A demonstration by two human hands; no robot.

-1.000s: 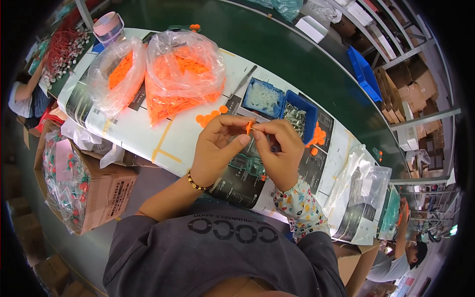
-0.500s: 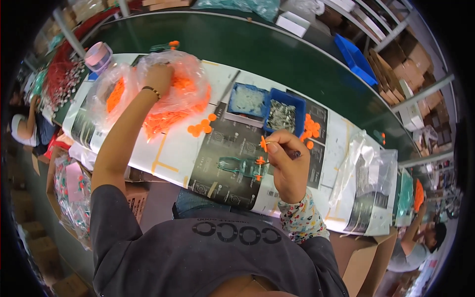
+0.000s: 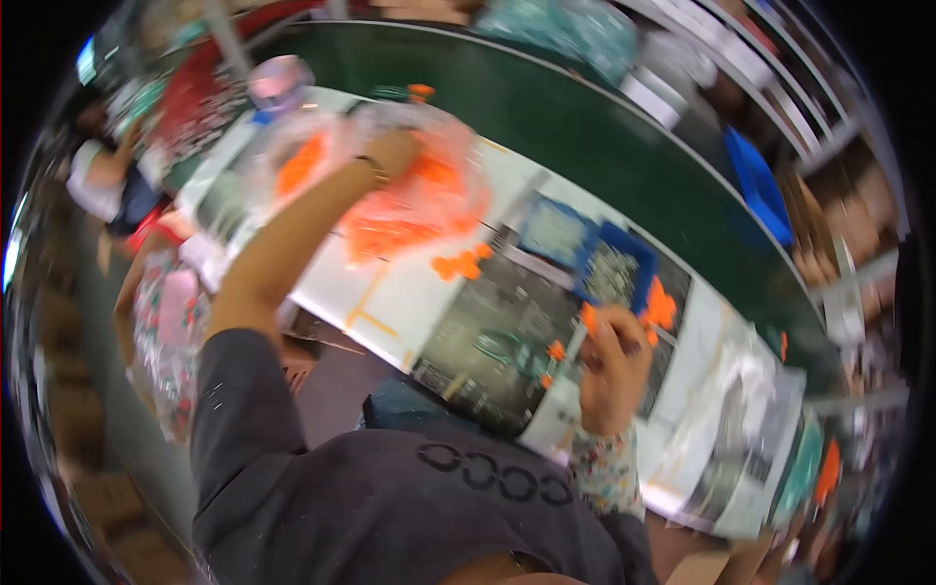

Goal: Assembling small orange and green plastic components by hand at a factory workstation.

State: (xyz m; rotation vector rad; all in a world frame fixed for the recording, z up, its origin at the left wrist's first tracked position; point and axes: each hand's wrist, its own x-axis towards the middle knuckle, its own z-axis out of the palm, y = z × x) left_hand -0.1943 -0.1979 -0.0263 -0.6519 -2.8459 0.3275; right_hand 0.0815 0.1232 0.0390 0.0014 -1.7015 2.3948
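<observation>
Large clear bag (image 3: 475, 171): full of orange discs (image 3: 437, 177); the left hand (image 3: 395, 151) is inside, its fingers hidden, so their grip cannot be told.
Small clear bag (image 3: 259, 164): on the left, more orange pieces (image 3: 300, 164) inside.
Right hand (image 3: 614, 375): fingers narrow, pinching a blurred orange disc (image 3: 588, 318) near the blue box.
Blue box (image 3: 644, 268): heaped metal pieces (image 3: 611, 273).
Blue tray (image 3: 527, 242): beside it, whitish bits (image 3: 556, 232) inside.
Worktop (image 3: 502, 177): loose discs (image 3: 455, 265) near the large bag.

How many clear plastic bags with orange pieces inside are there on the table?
2. The larger bag has the left hand in its opening; the smaller bag is beside it, on the left. Others may be hidden behind the arm.
</observation>
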